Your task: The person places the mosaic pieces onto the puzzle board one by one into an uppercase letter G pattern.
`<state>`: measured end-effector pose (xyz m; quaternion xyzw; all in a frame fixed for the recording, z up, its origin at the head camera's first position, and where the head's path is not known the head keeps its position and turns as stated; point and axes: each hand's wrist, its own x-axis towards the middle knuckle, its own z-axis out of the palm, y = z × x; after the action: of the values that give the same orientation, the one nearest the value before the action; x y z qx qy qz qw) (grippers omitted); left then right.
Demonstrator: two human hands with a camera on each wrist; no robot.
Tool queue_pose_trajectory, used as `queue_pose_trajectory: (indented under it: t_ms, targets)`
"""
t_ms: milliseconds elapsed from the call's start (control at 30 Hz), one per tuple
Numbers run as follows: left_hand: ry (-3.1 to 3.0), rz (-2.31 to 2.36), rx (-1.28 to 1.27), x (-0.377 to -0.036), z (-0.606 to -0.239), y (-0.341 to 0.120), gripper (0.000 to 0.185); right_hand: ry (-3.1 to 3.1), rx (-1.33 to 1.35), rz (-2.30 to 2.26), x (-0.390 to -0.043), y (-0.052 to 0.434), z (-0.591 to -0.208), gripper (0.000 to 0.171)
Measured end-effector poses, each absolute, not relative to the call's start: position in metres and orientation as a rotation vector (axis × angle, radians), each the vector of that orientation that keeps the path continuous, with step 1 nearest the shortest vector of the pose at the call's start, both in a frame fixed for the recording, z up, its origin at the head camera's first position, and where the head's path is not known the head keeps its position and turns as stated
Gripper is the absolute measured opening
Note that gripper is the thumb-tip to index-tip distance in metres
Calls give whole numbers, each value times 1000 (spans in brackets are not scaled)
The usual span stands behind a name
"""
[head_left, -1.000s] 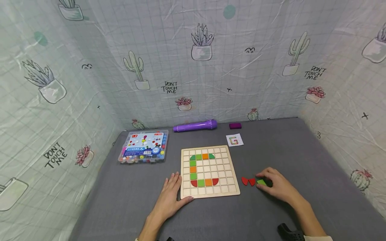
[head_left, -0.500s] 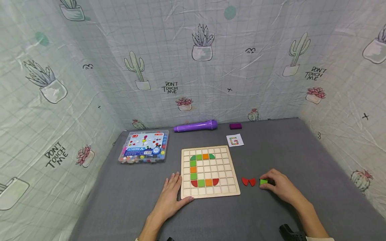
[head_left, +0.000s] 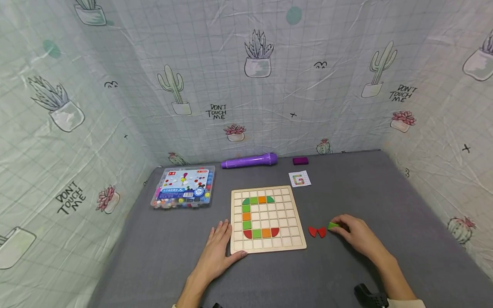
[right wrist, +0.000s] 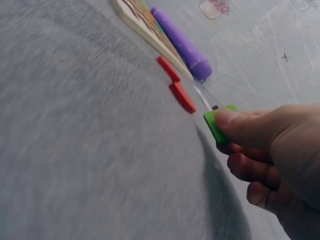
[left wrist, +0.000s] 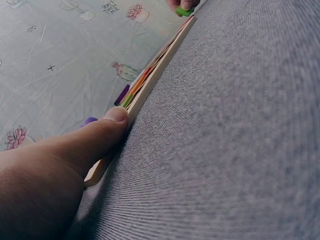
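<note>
A wooden grid board (head_left: 267, 219) lies on the grey table, carrying green, orange and red tiles that form a C shape. My left hand (head_left: 217, 250) lies flat against the board's left edge, thumb (left wrist: 107, 127) pressed on the board's front edge (left wrist: 150, 80). To the right of the board, my right hand (head_left: 356, 235) pinches a green square tile (head_left: 333, 225) (right wrist: 219, 123) lifted just off the table. Two red tiles (head_left: 317, 232) (right wrist: 176, 85) lie between the board and that hand.
A small pattern card (head_left: 299, 179) showing a G lies behind the board. A purple pen-like tube (head_left: 249, 161) and a small purple block (head_left: 300, 161) rest by the back curtain. A clear box of coloured pieces (head_left: 184, 188) sits at the left.
My right hand has closed on the green tile and raised it slightly off the table, tilting it. The left hand and board have stayed put.
</note>
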<state>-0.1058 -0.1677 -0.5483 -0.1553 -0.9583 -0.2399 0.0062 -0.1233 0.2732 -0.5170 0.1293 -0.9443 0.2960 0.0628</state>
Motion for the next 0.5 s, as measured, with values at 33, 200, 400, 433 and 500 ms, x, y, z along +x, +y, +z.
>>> queue_pose_trajectory:
  t_ms: [33, 200, 400, 433, 500]
  targets:
    - [-3002, -753, -484, -106, -548, -168, 99, -2847, 407, 890, -124, 272, -516, 13]
    - [-3010, -752, -482, -106, -547, -167, 99, -2841, 460, 857, -131, 262, -514, 19]
    - [-3009, -755, -472, -106, -548, -167, 99, -2805, 503, 873, -143, 242, -509, 19]
    - [-3013, -756, -470, -106, -547, -167, 99, -2796, 506, 890, -145, 238, -508, 18]
    - [-3015, -755, -470, -106, -547, -167, 100, -2781, 517, 923, -149, 230, -508, 17]
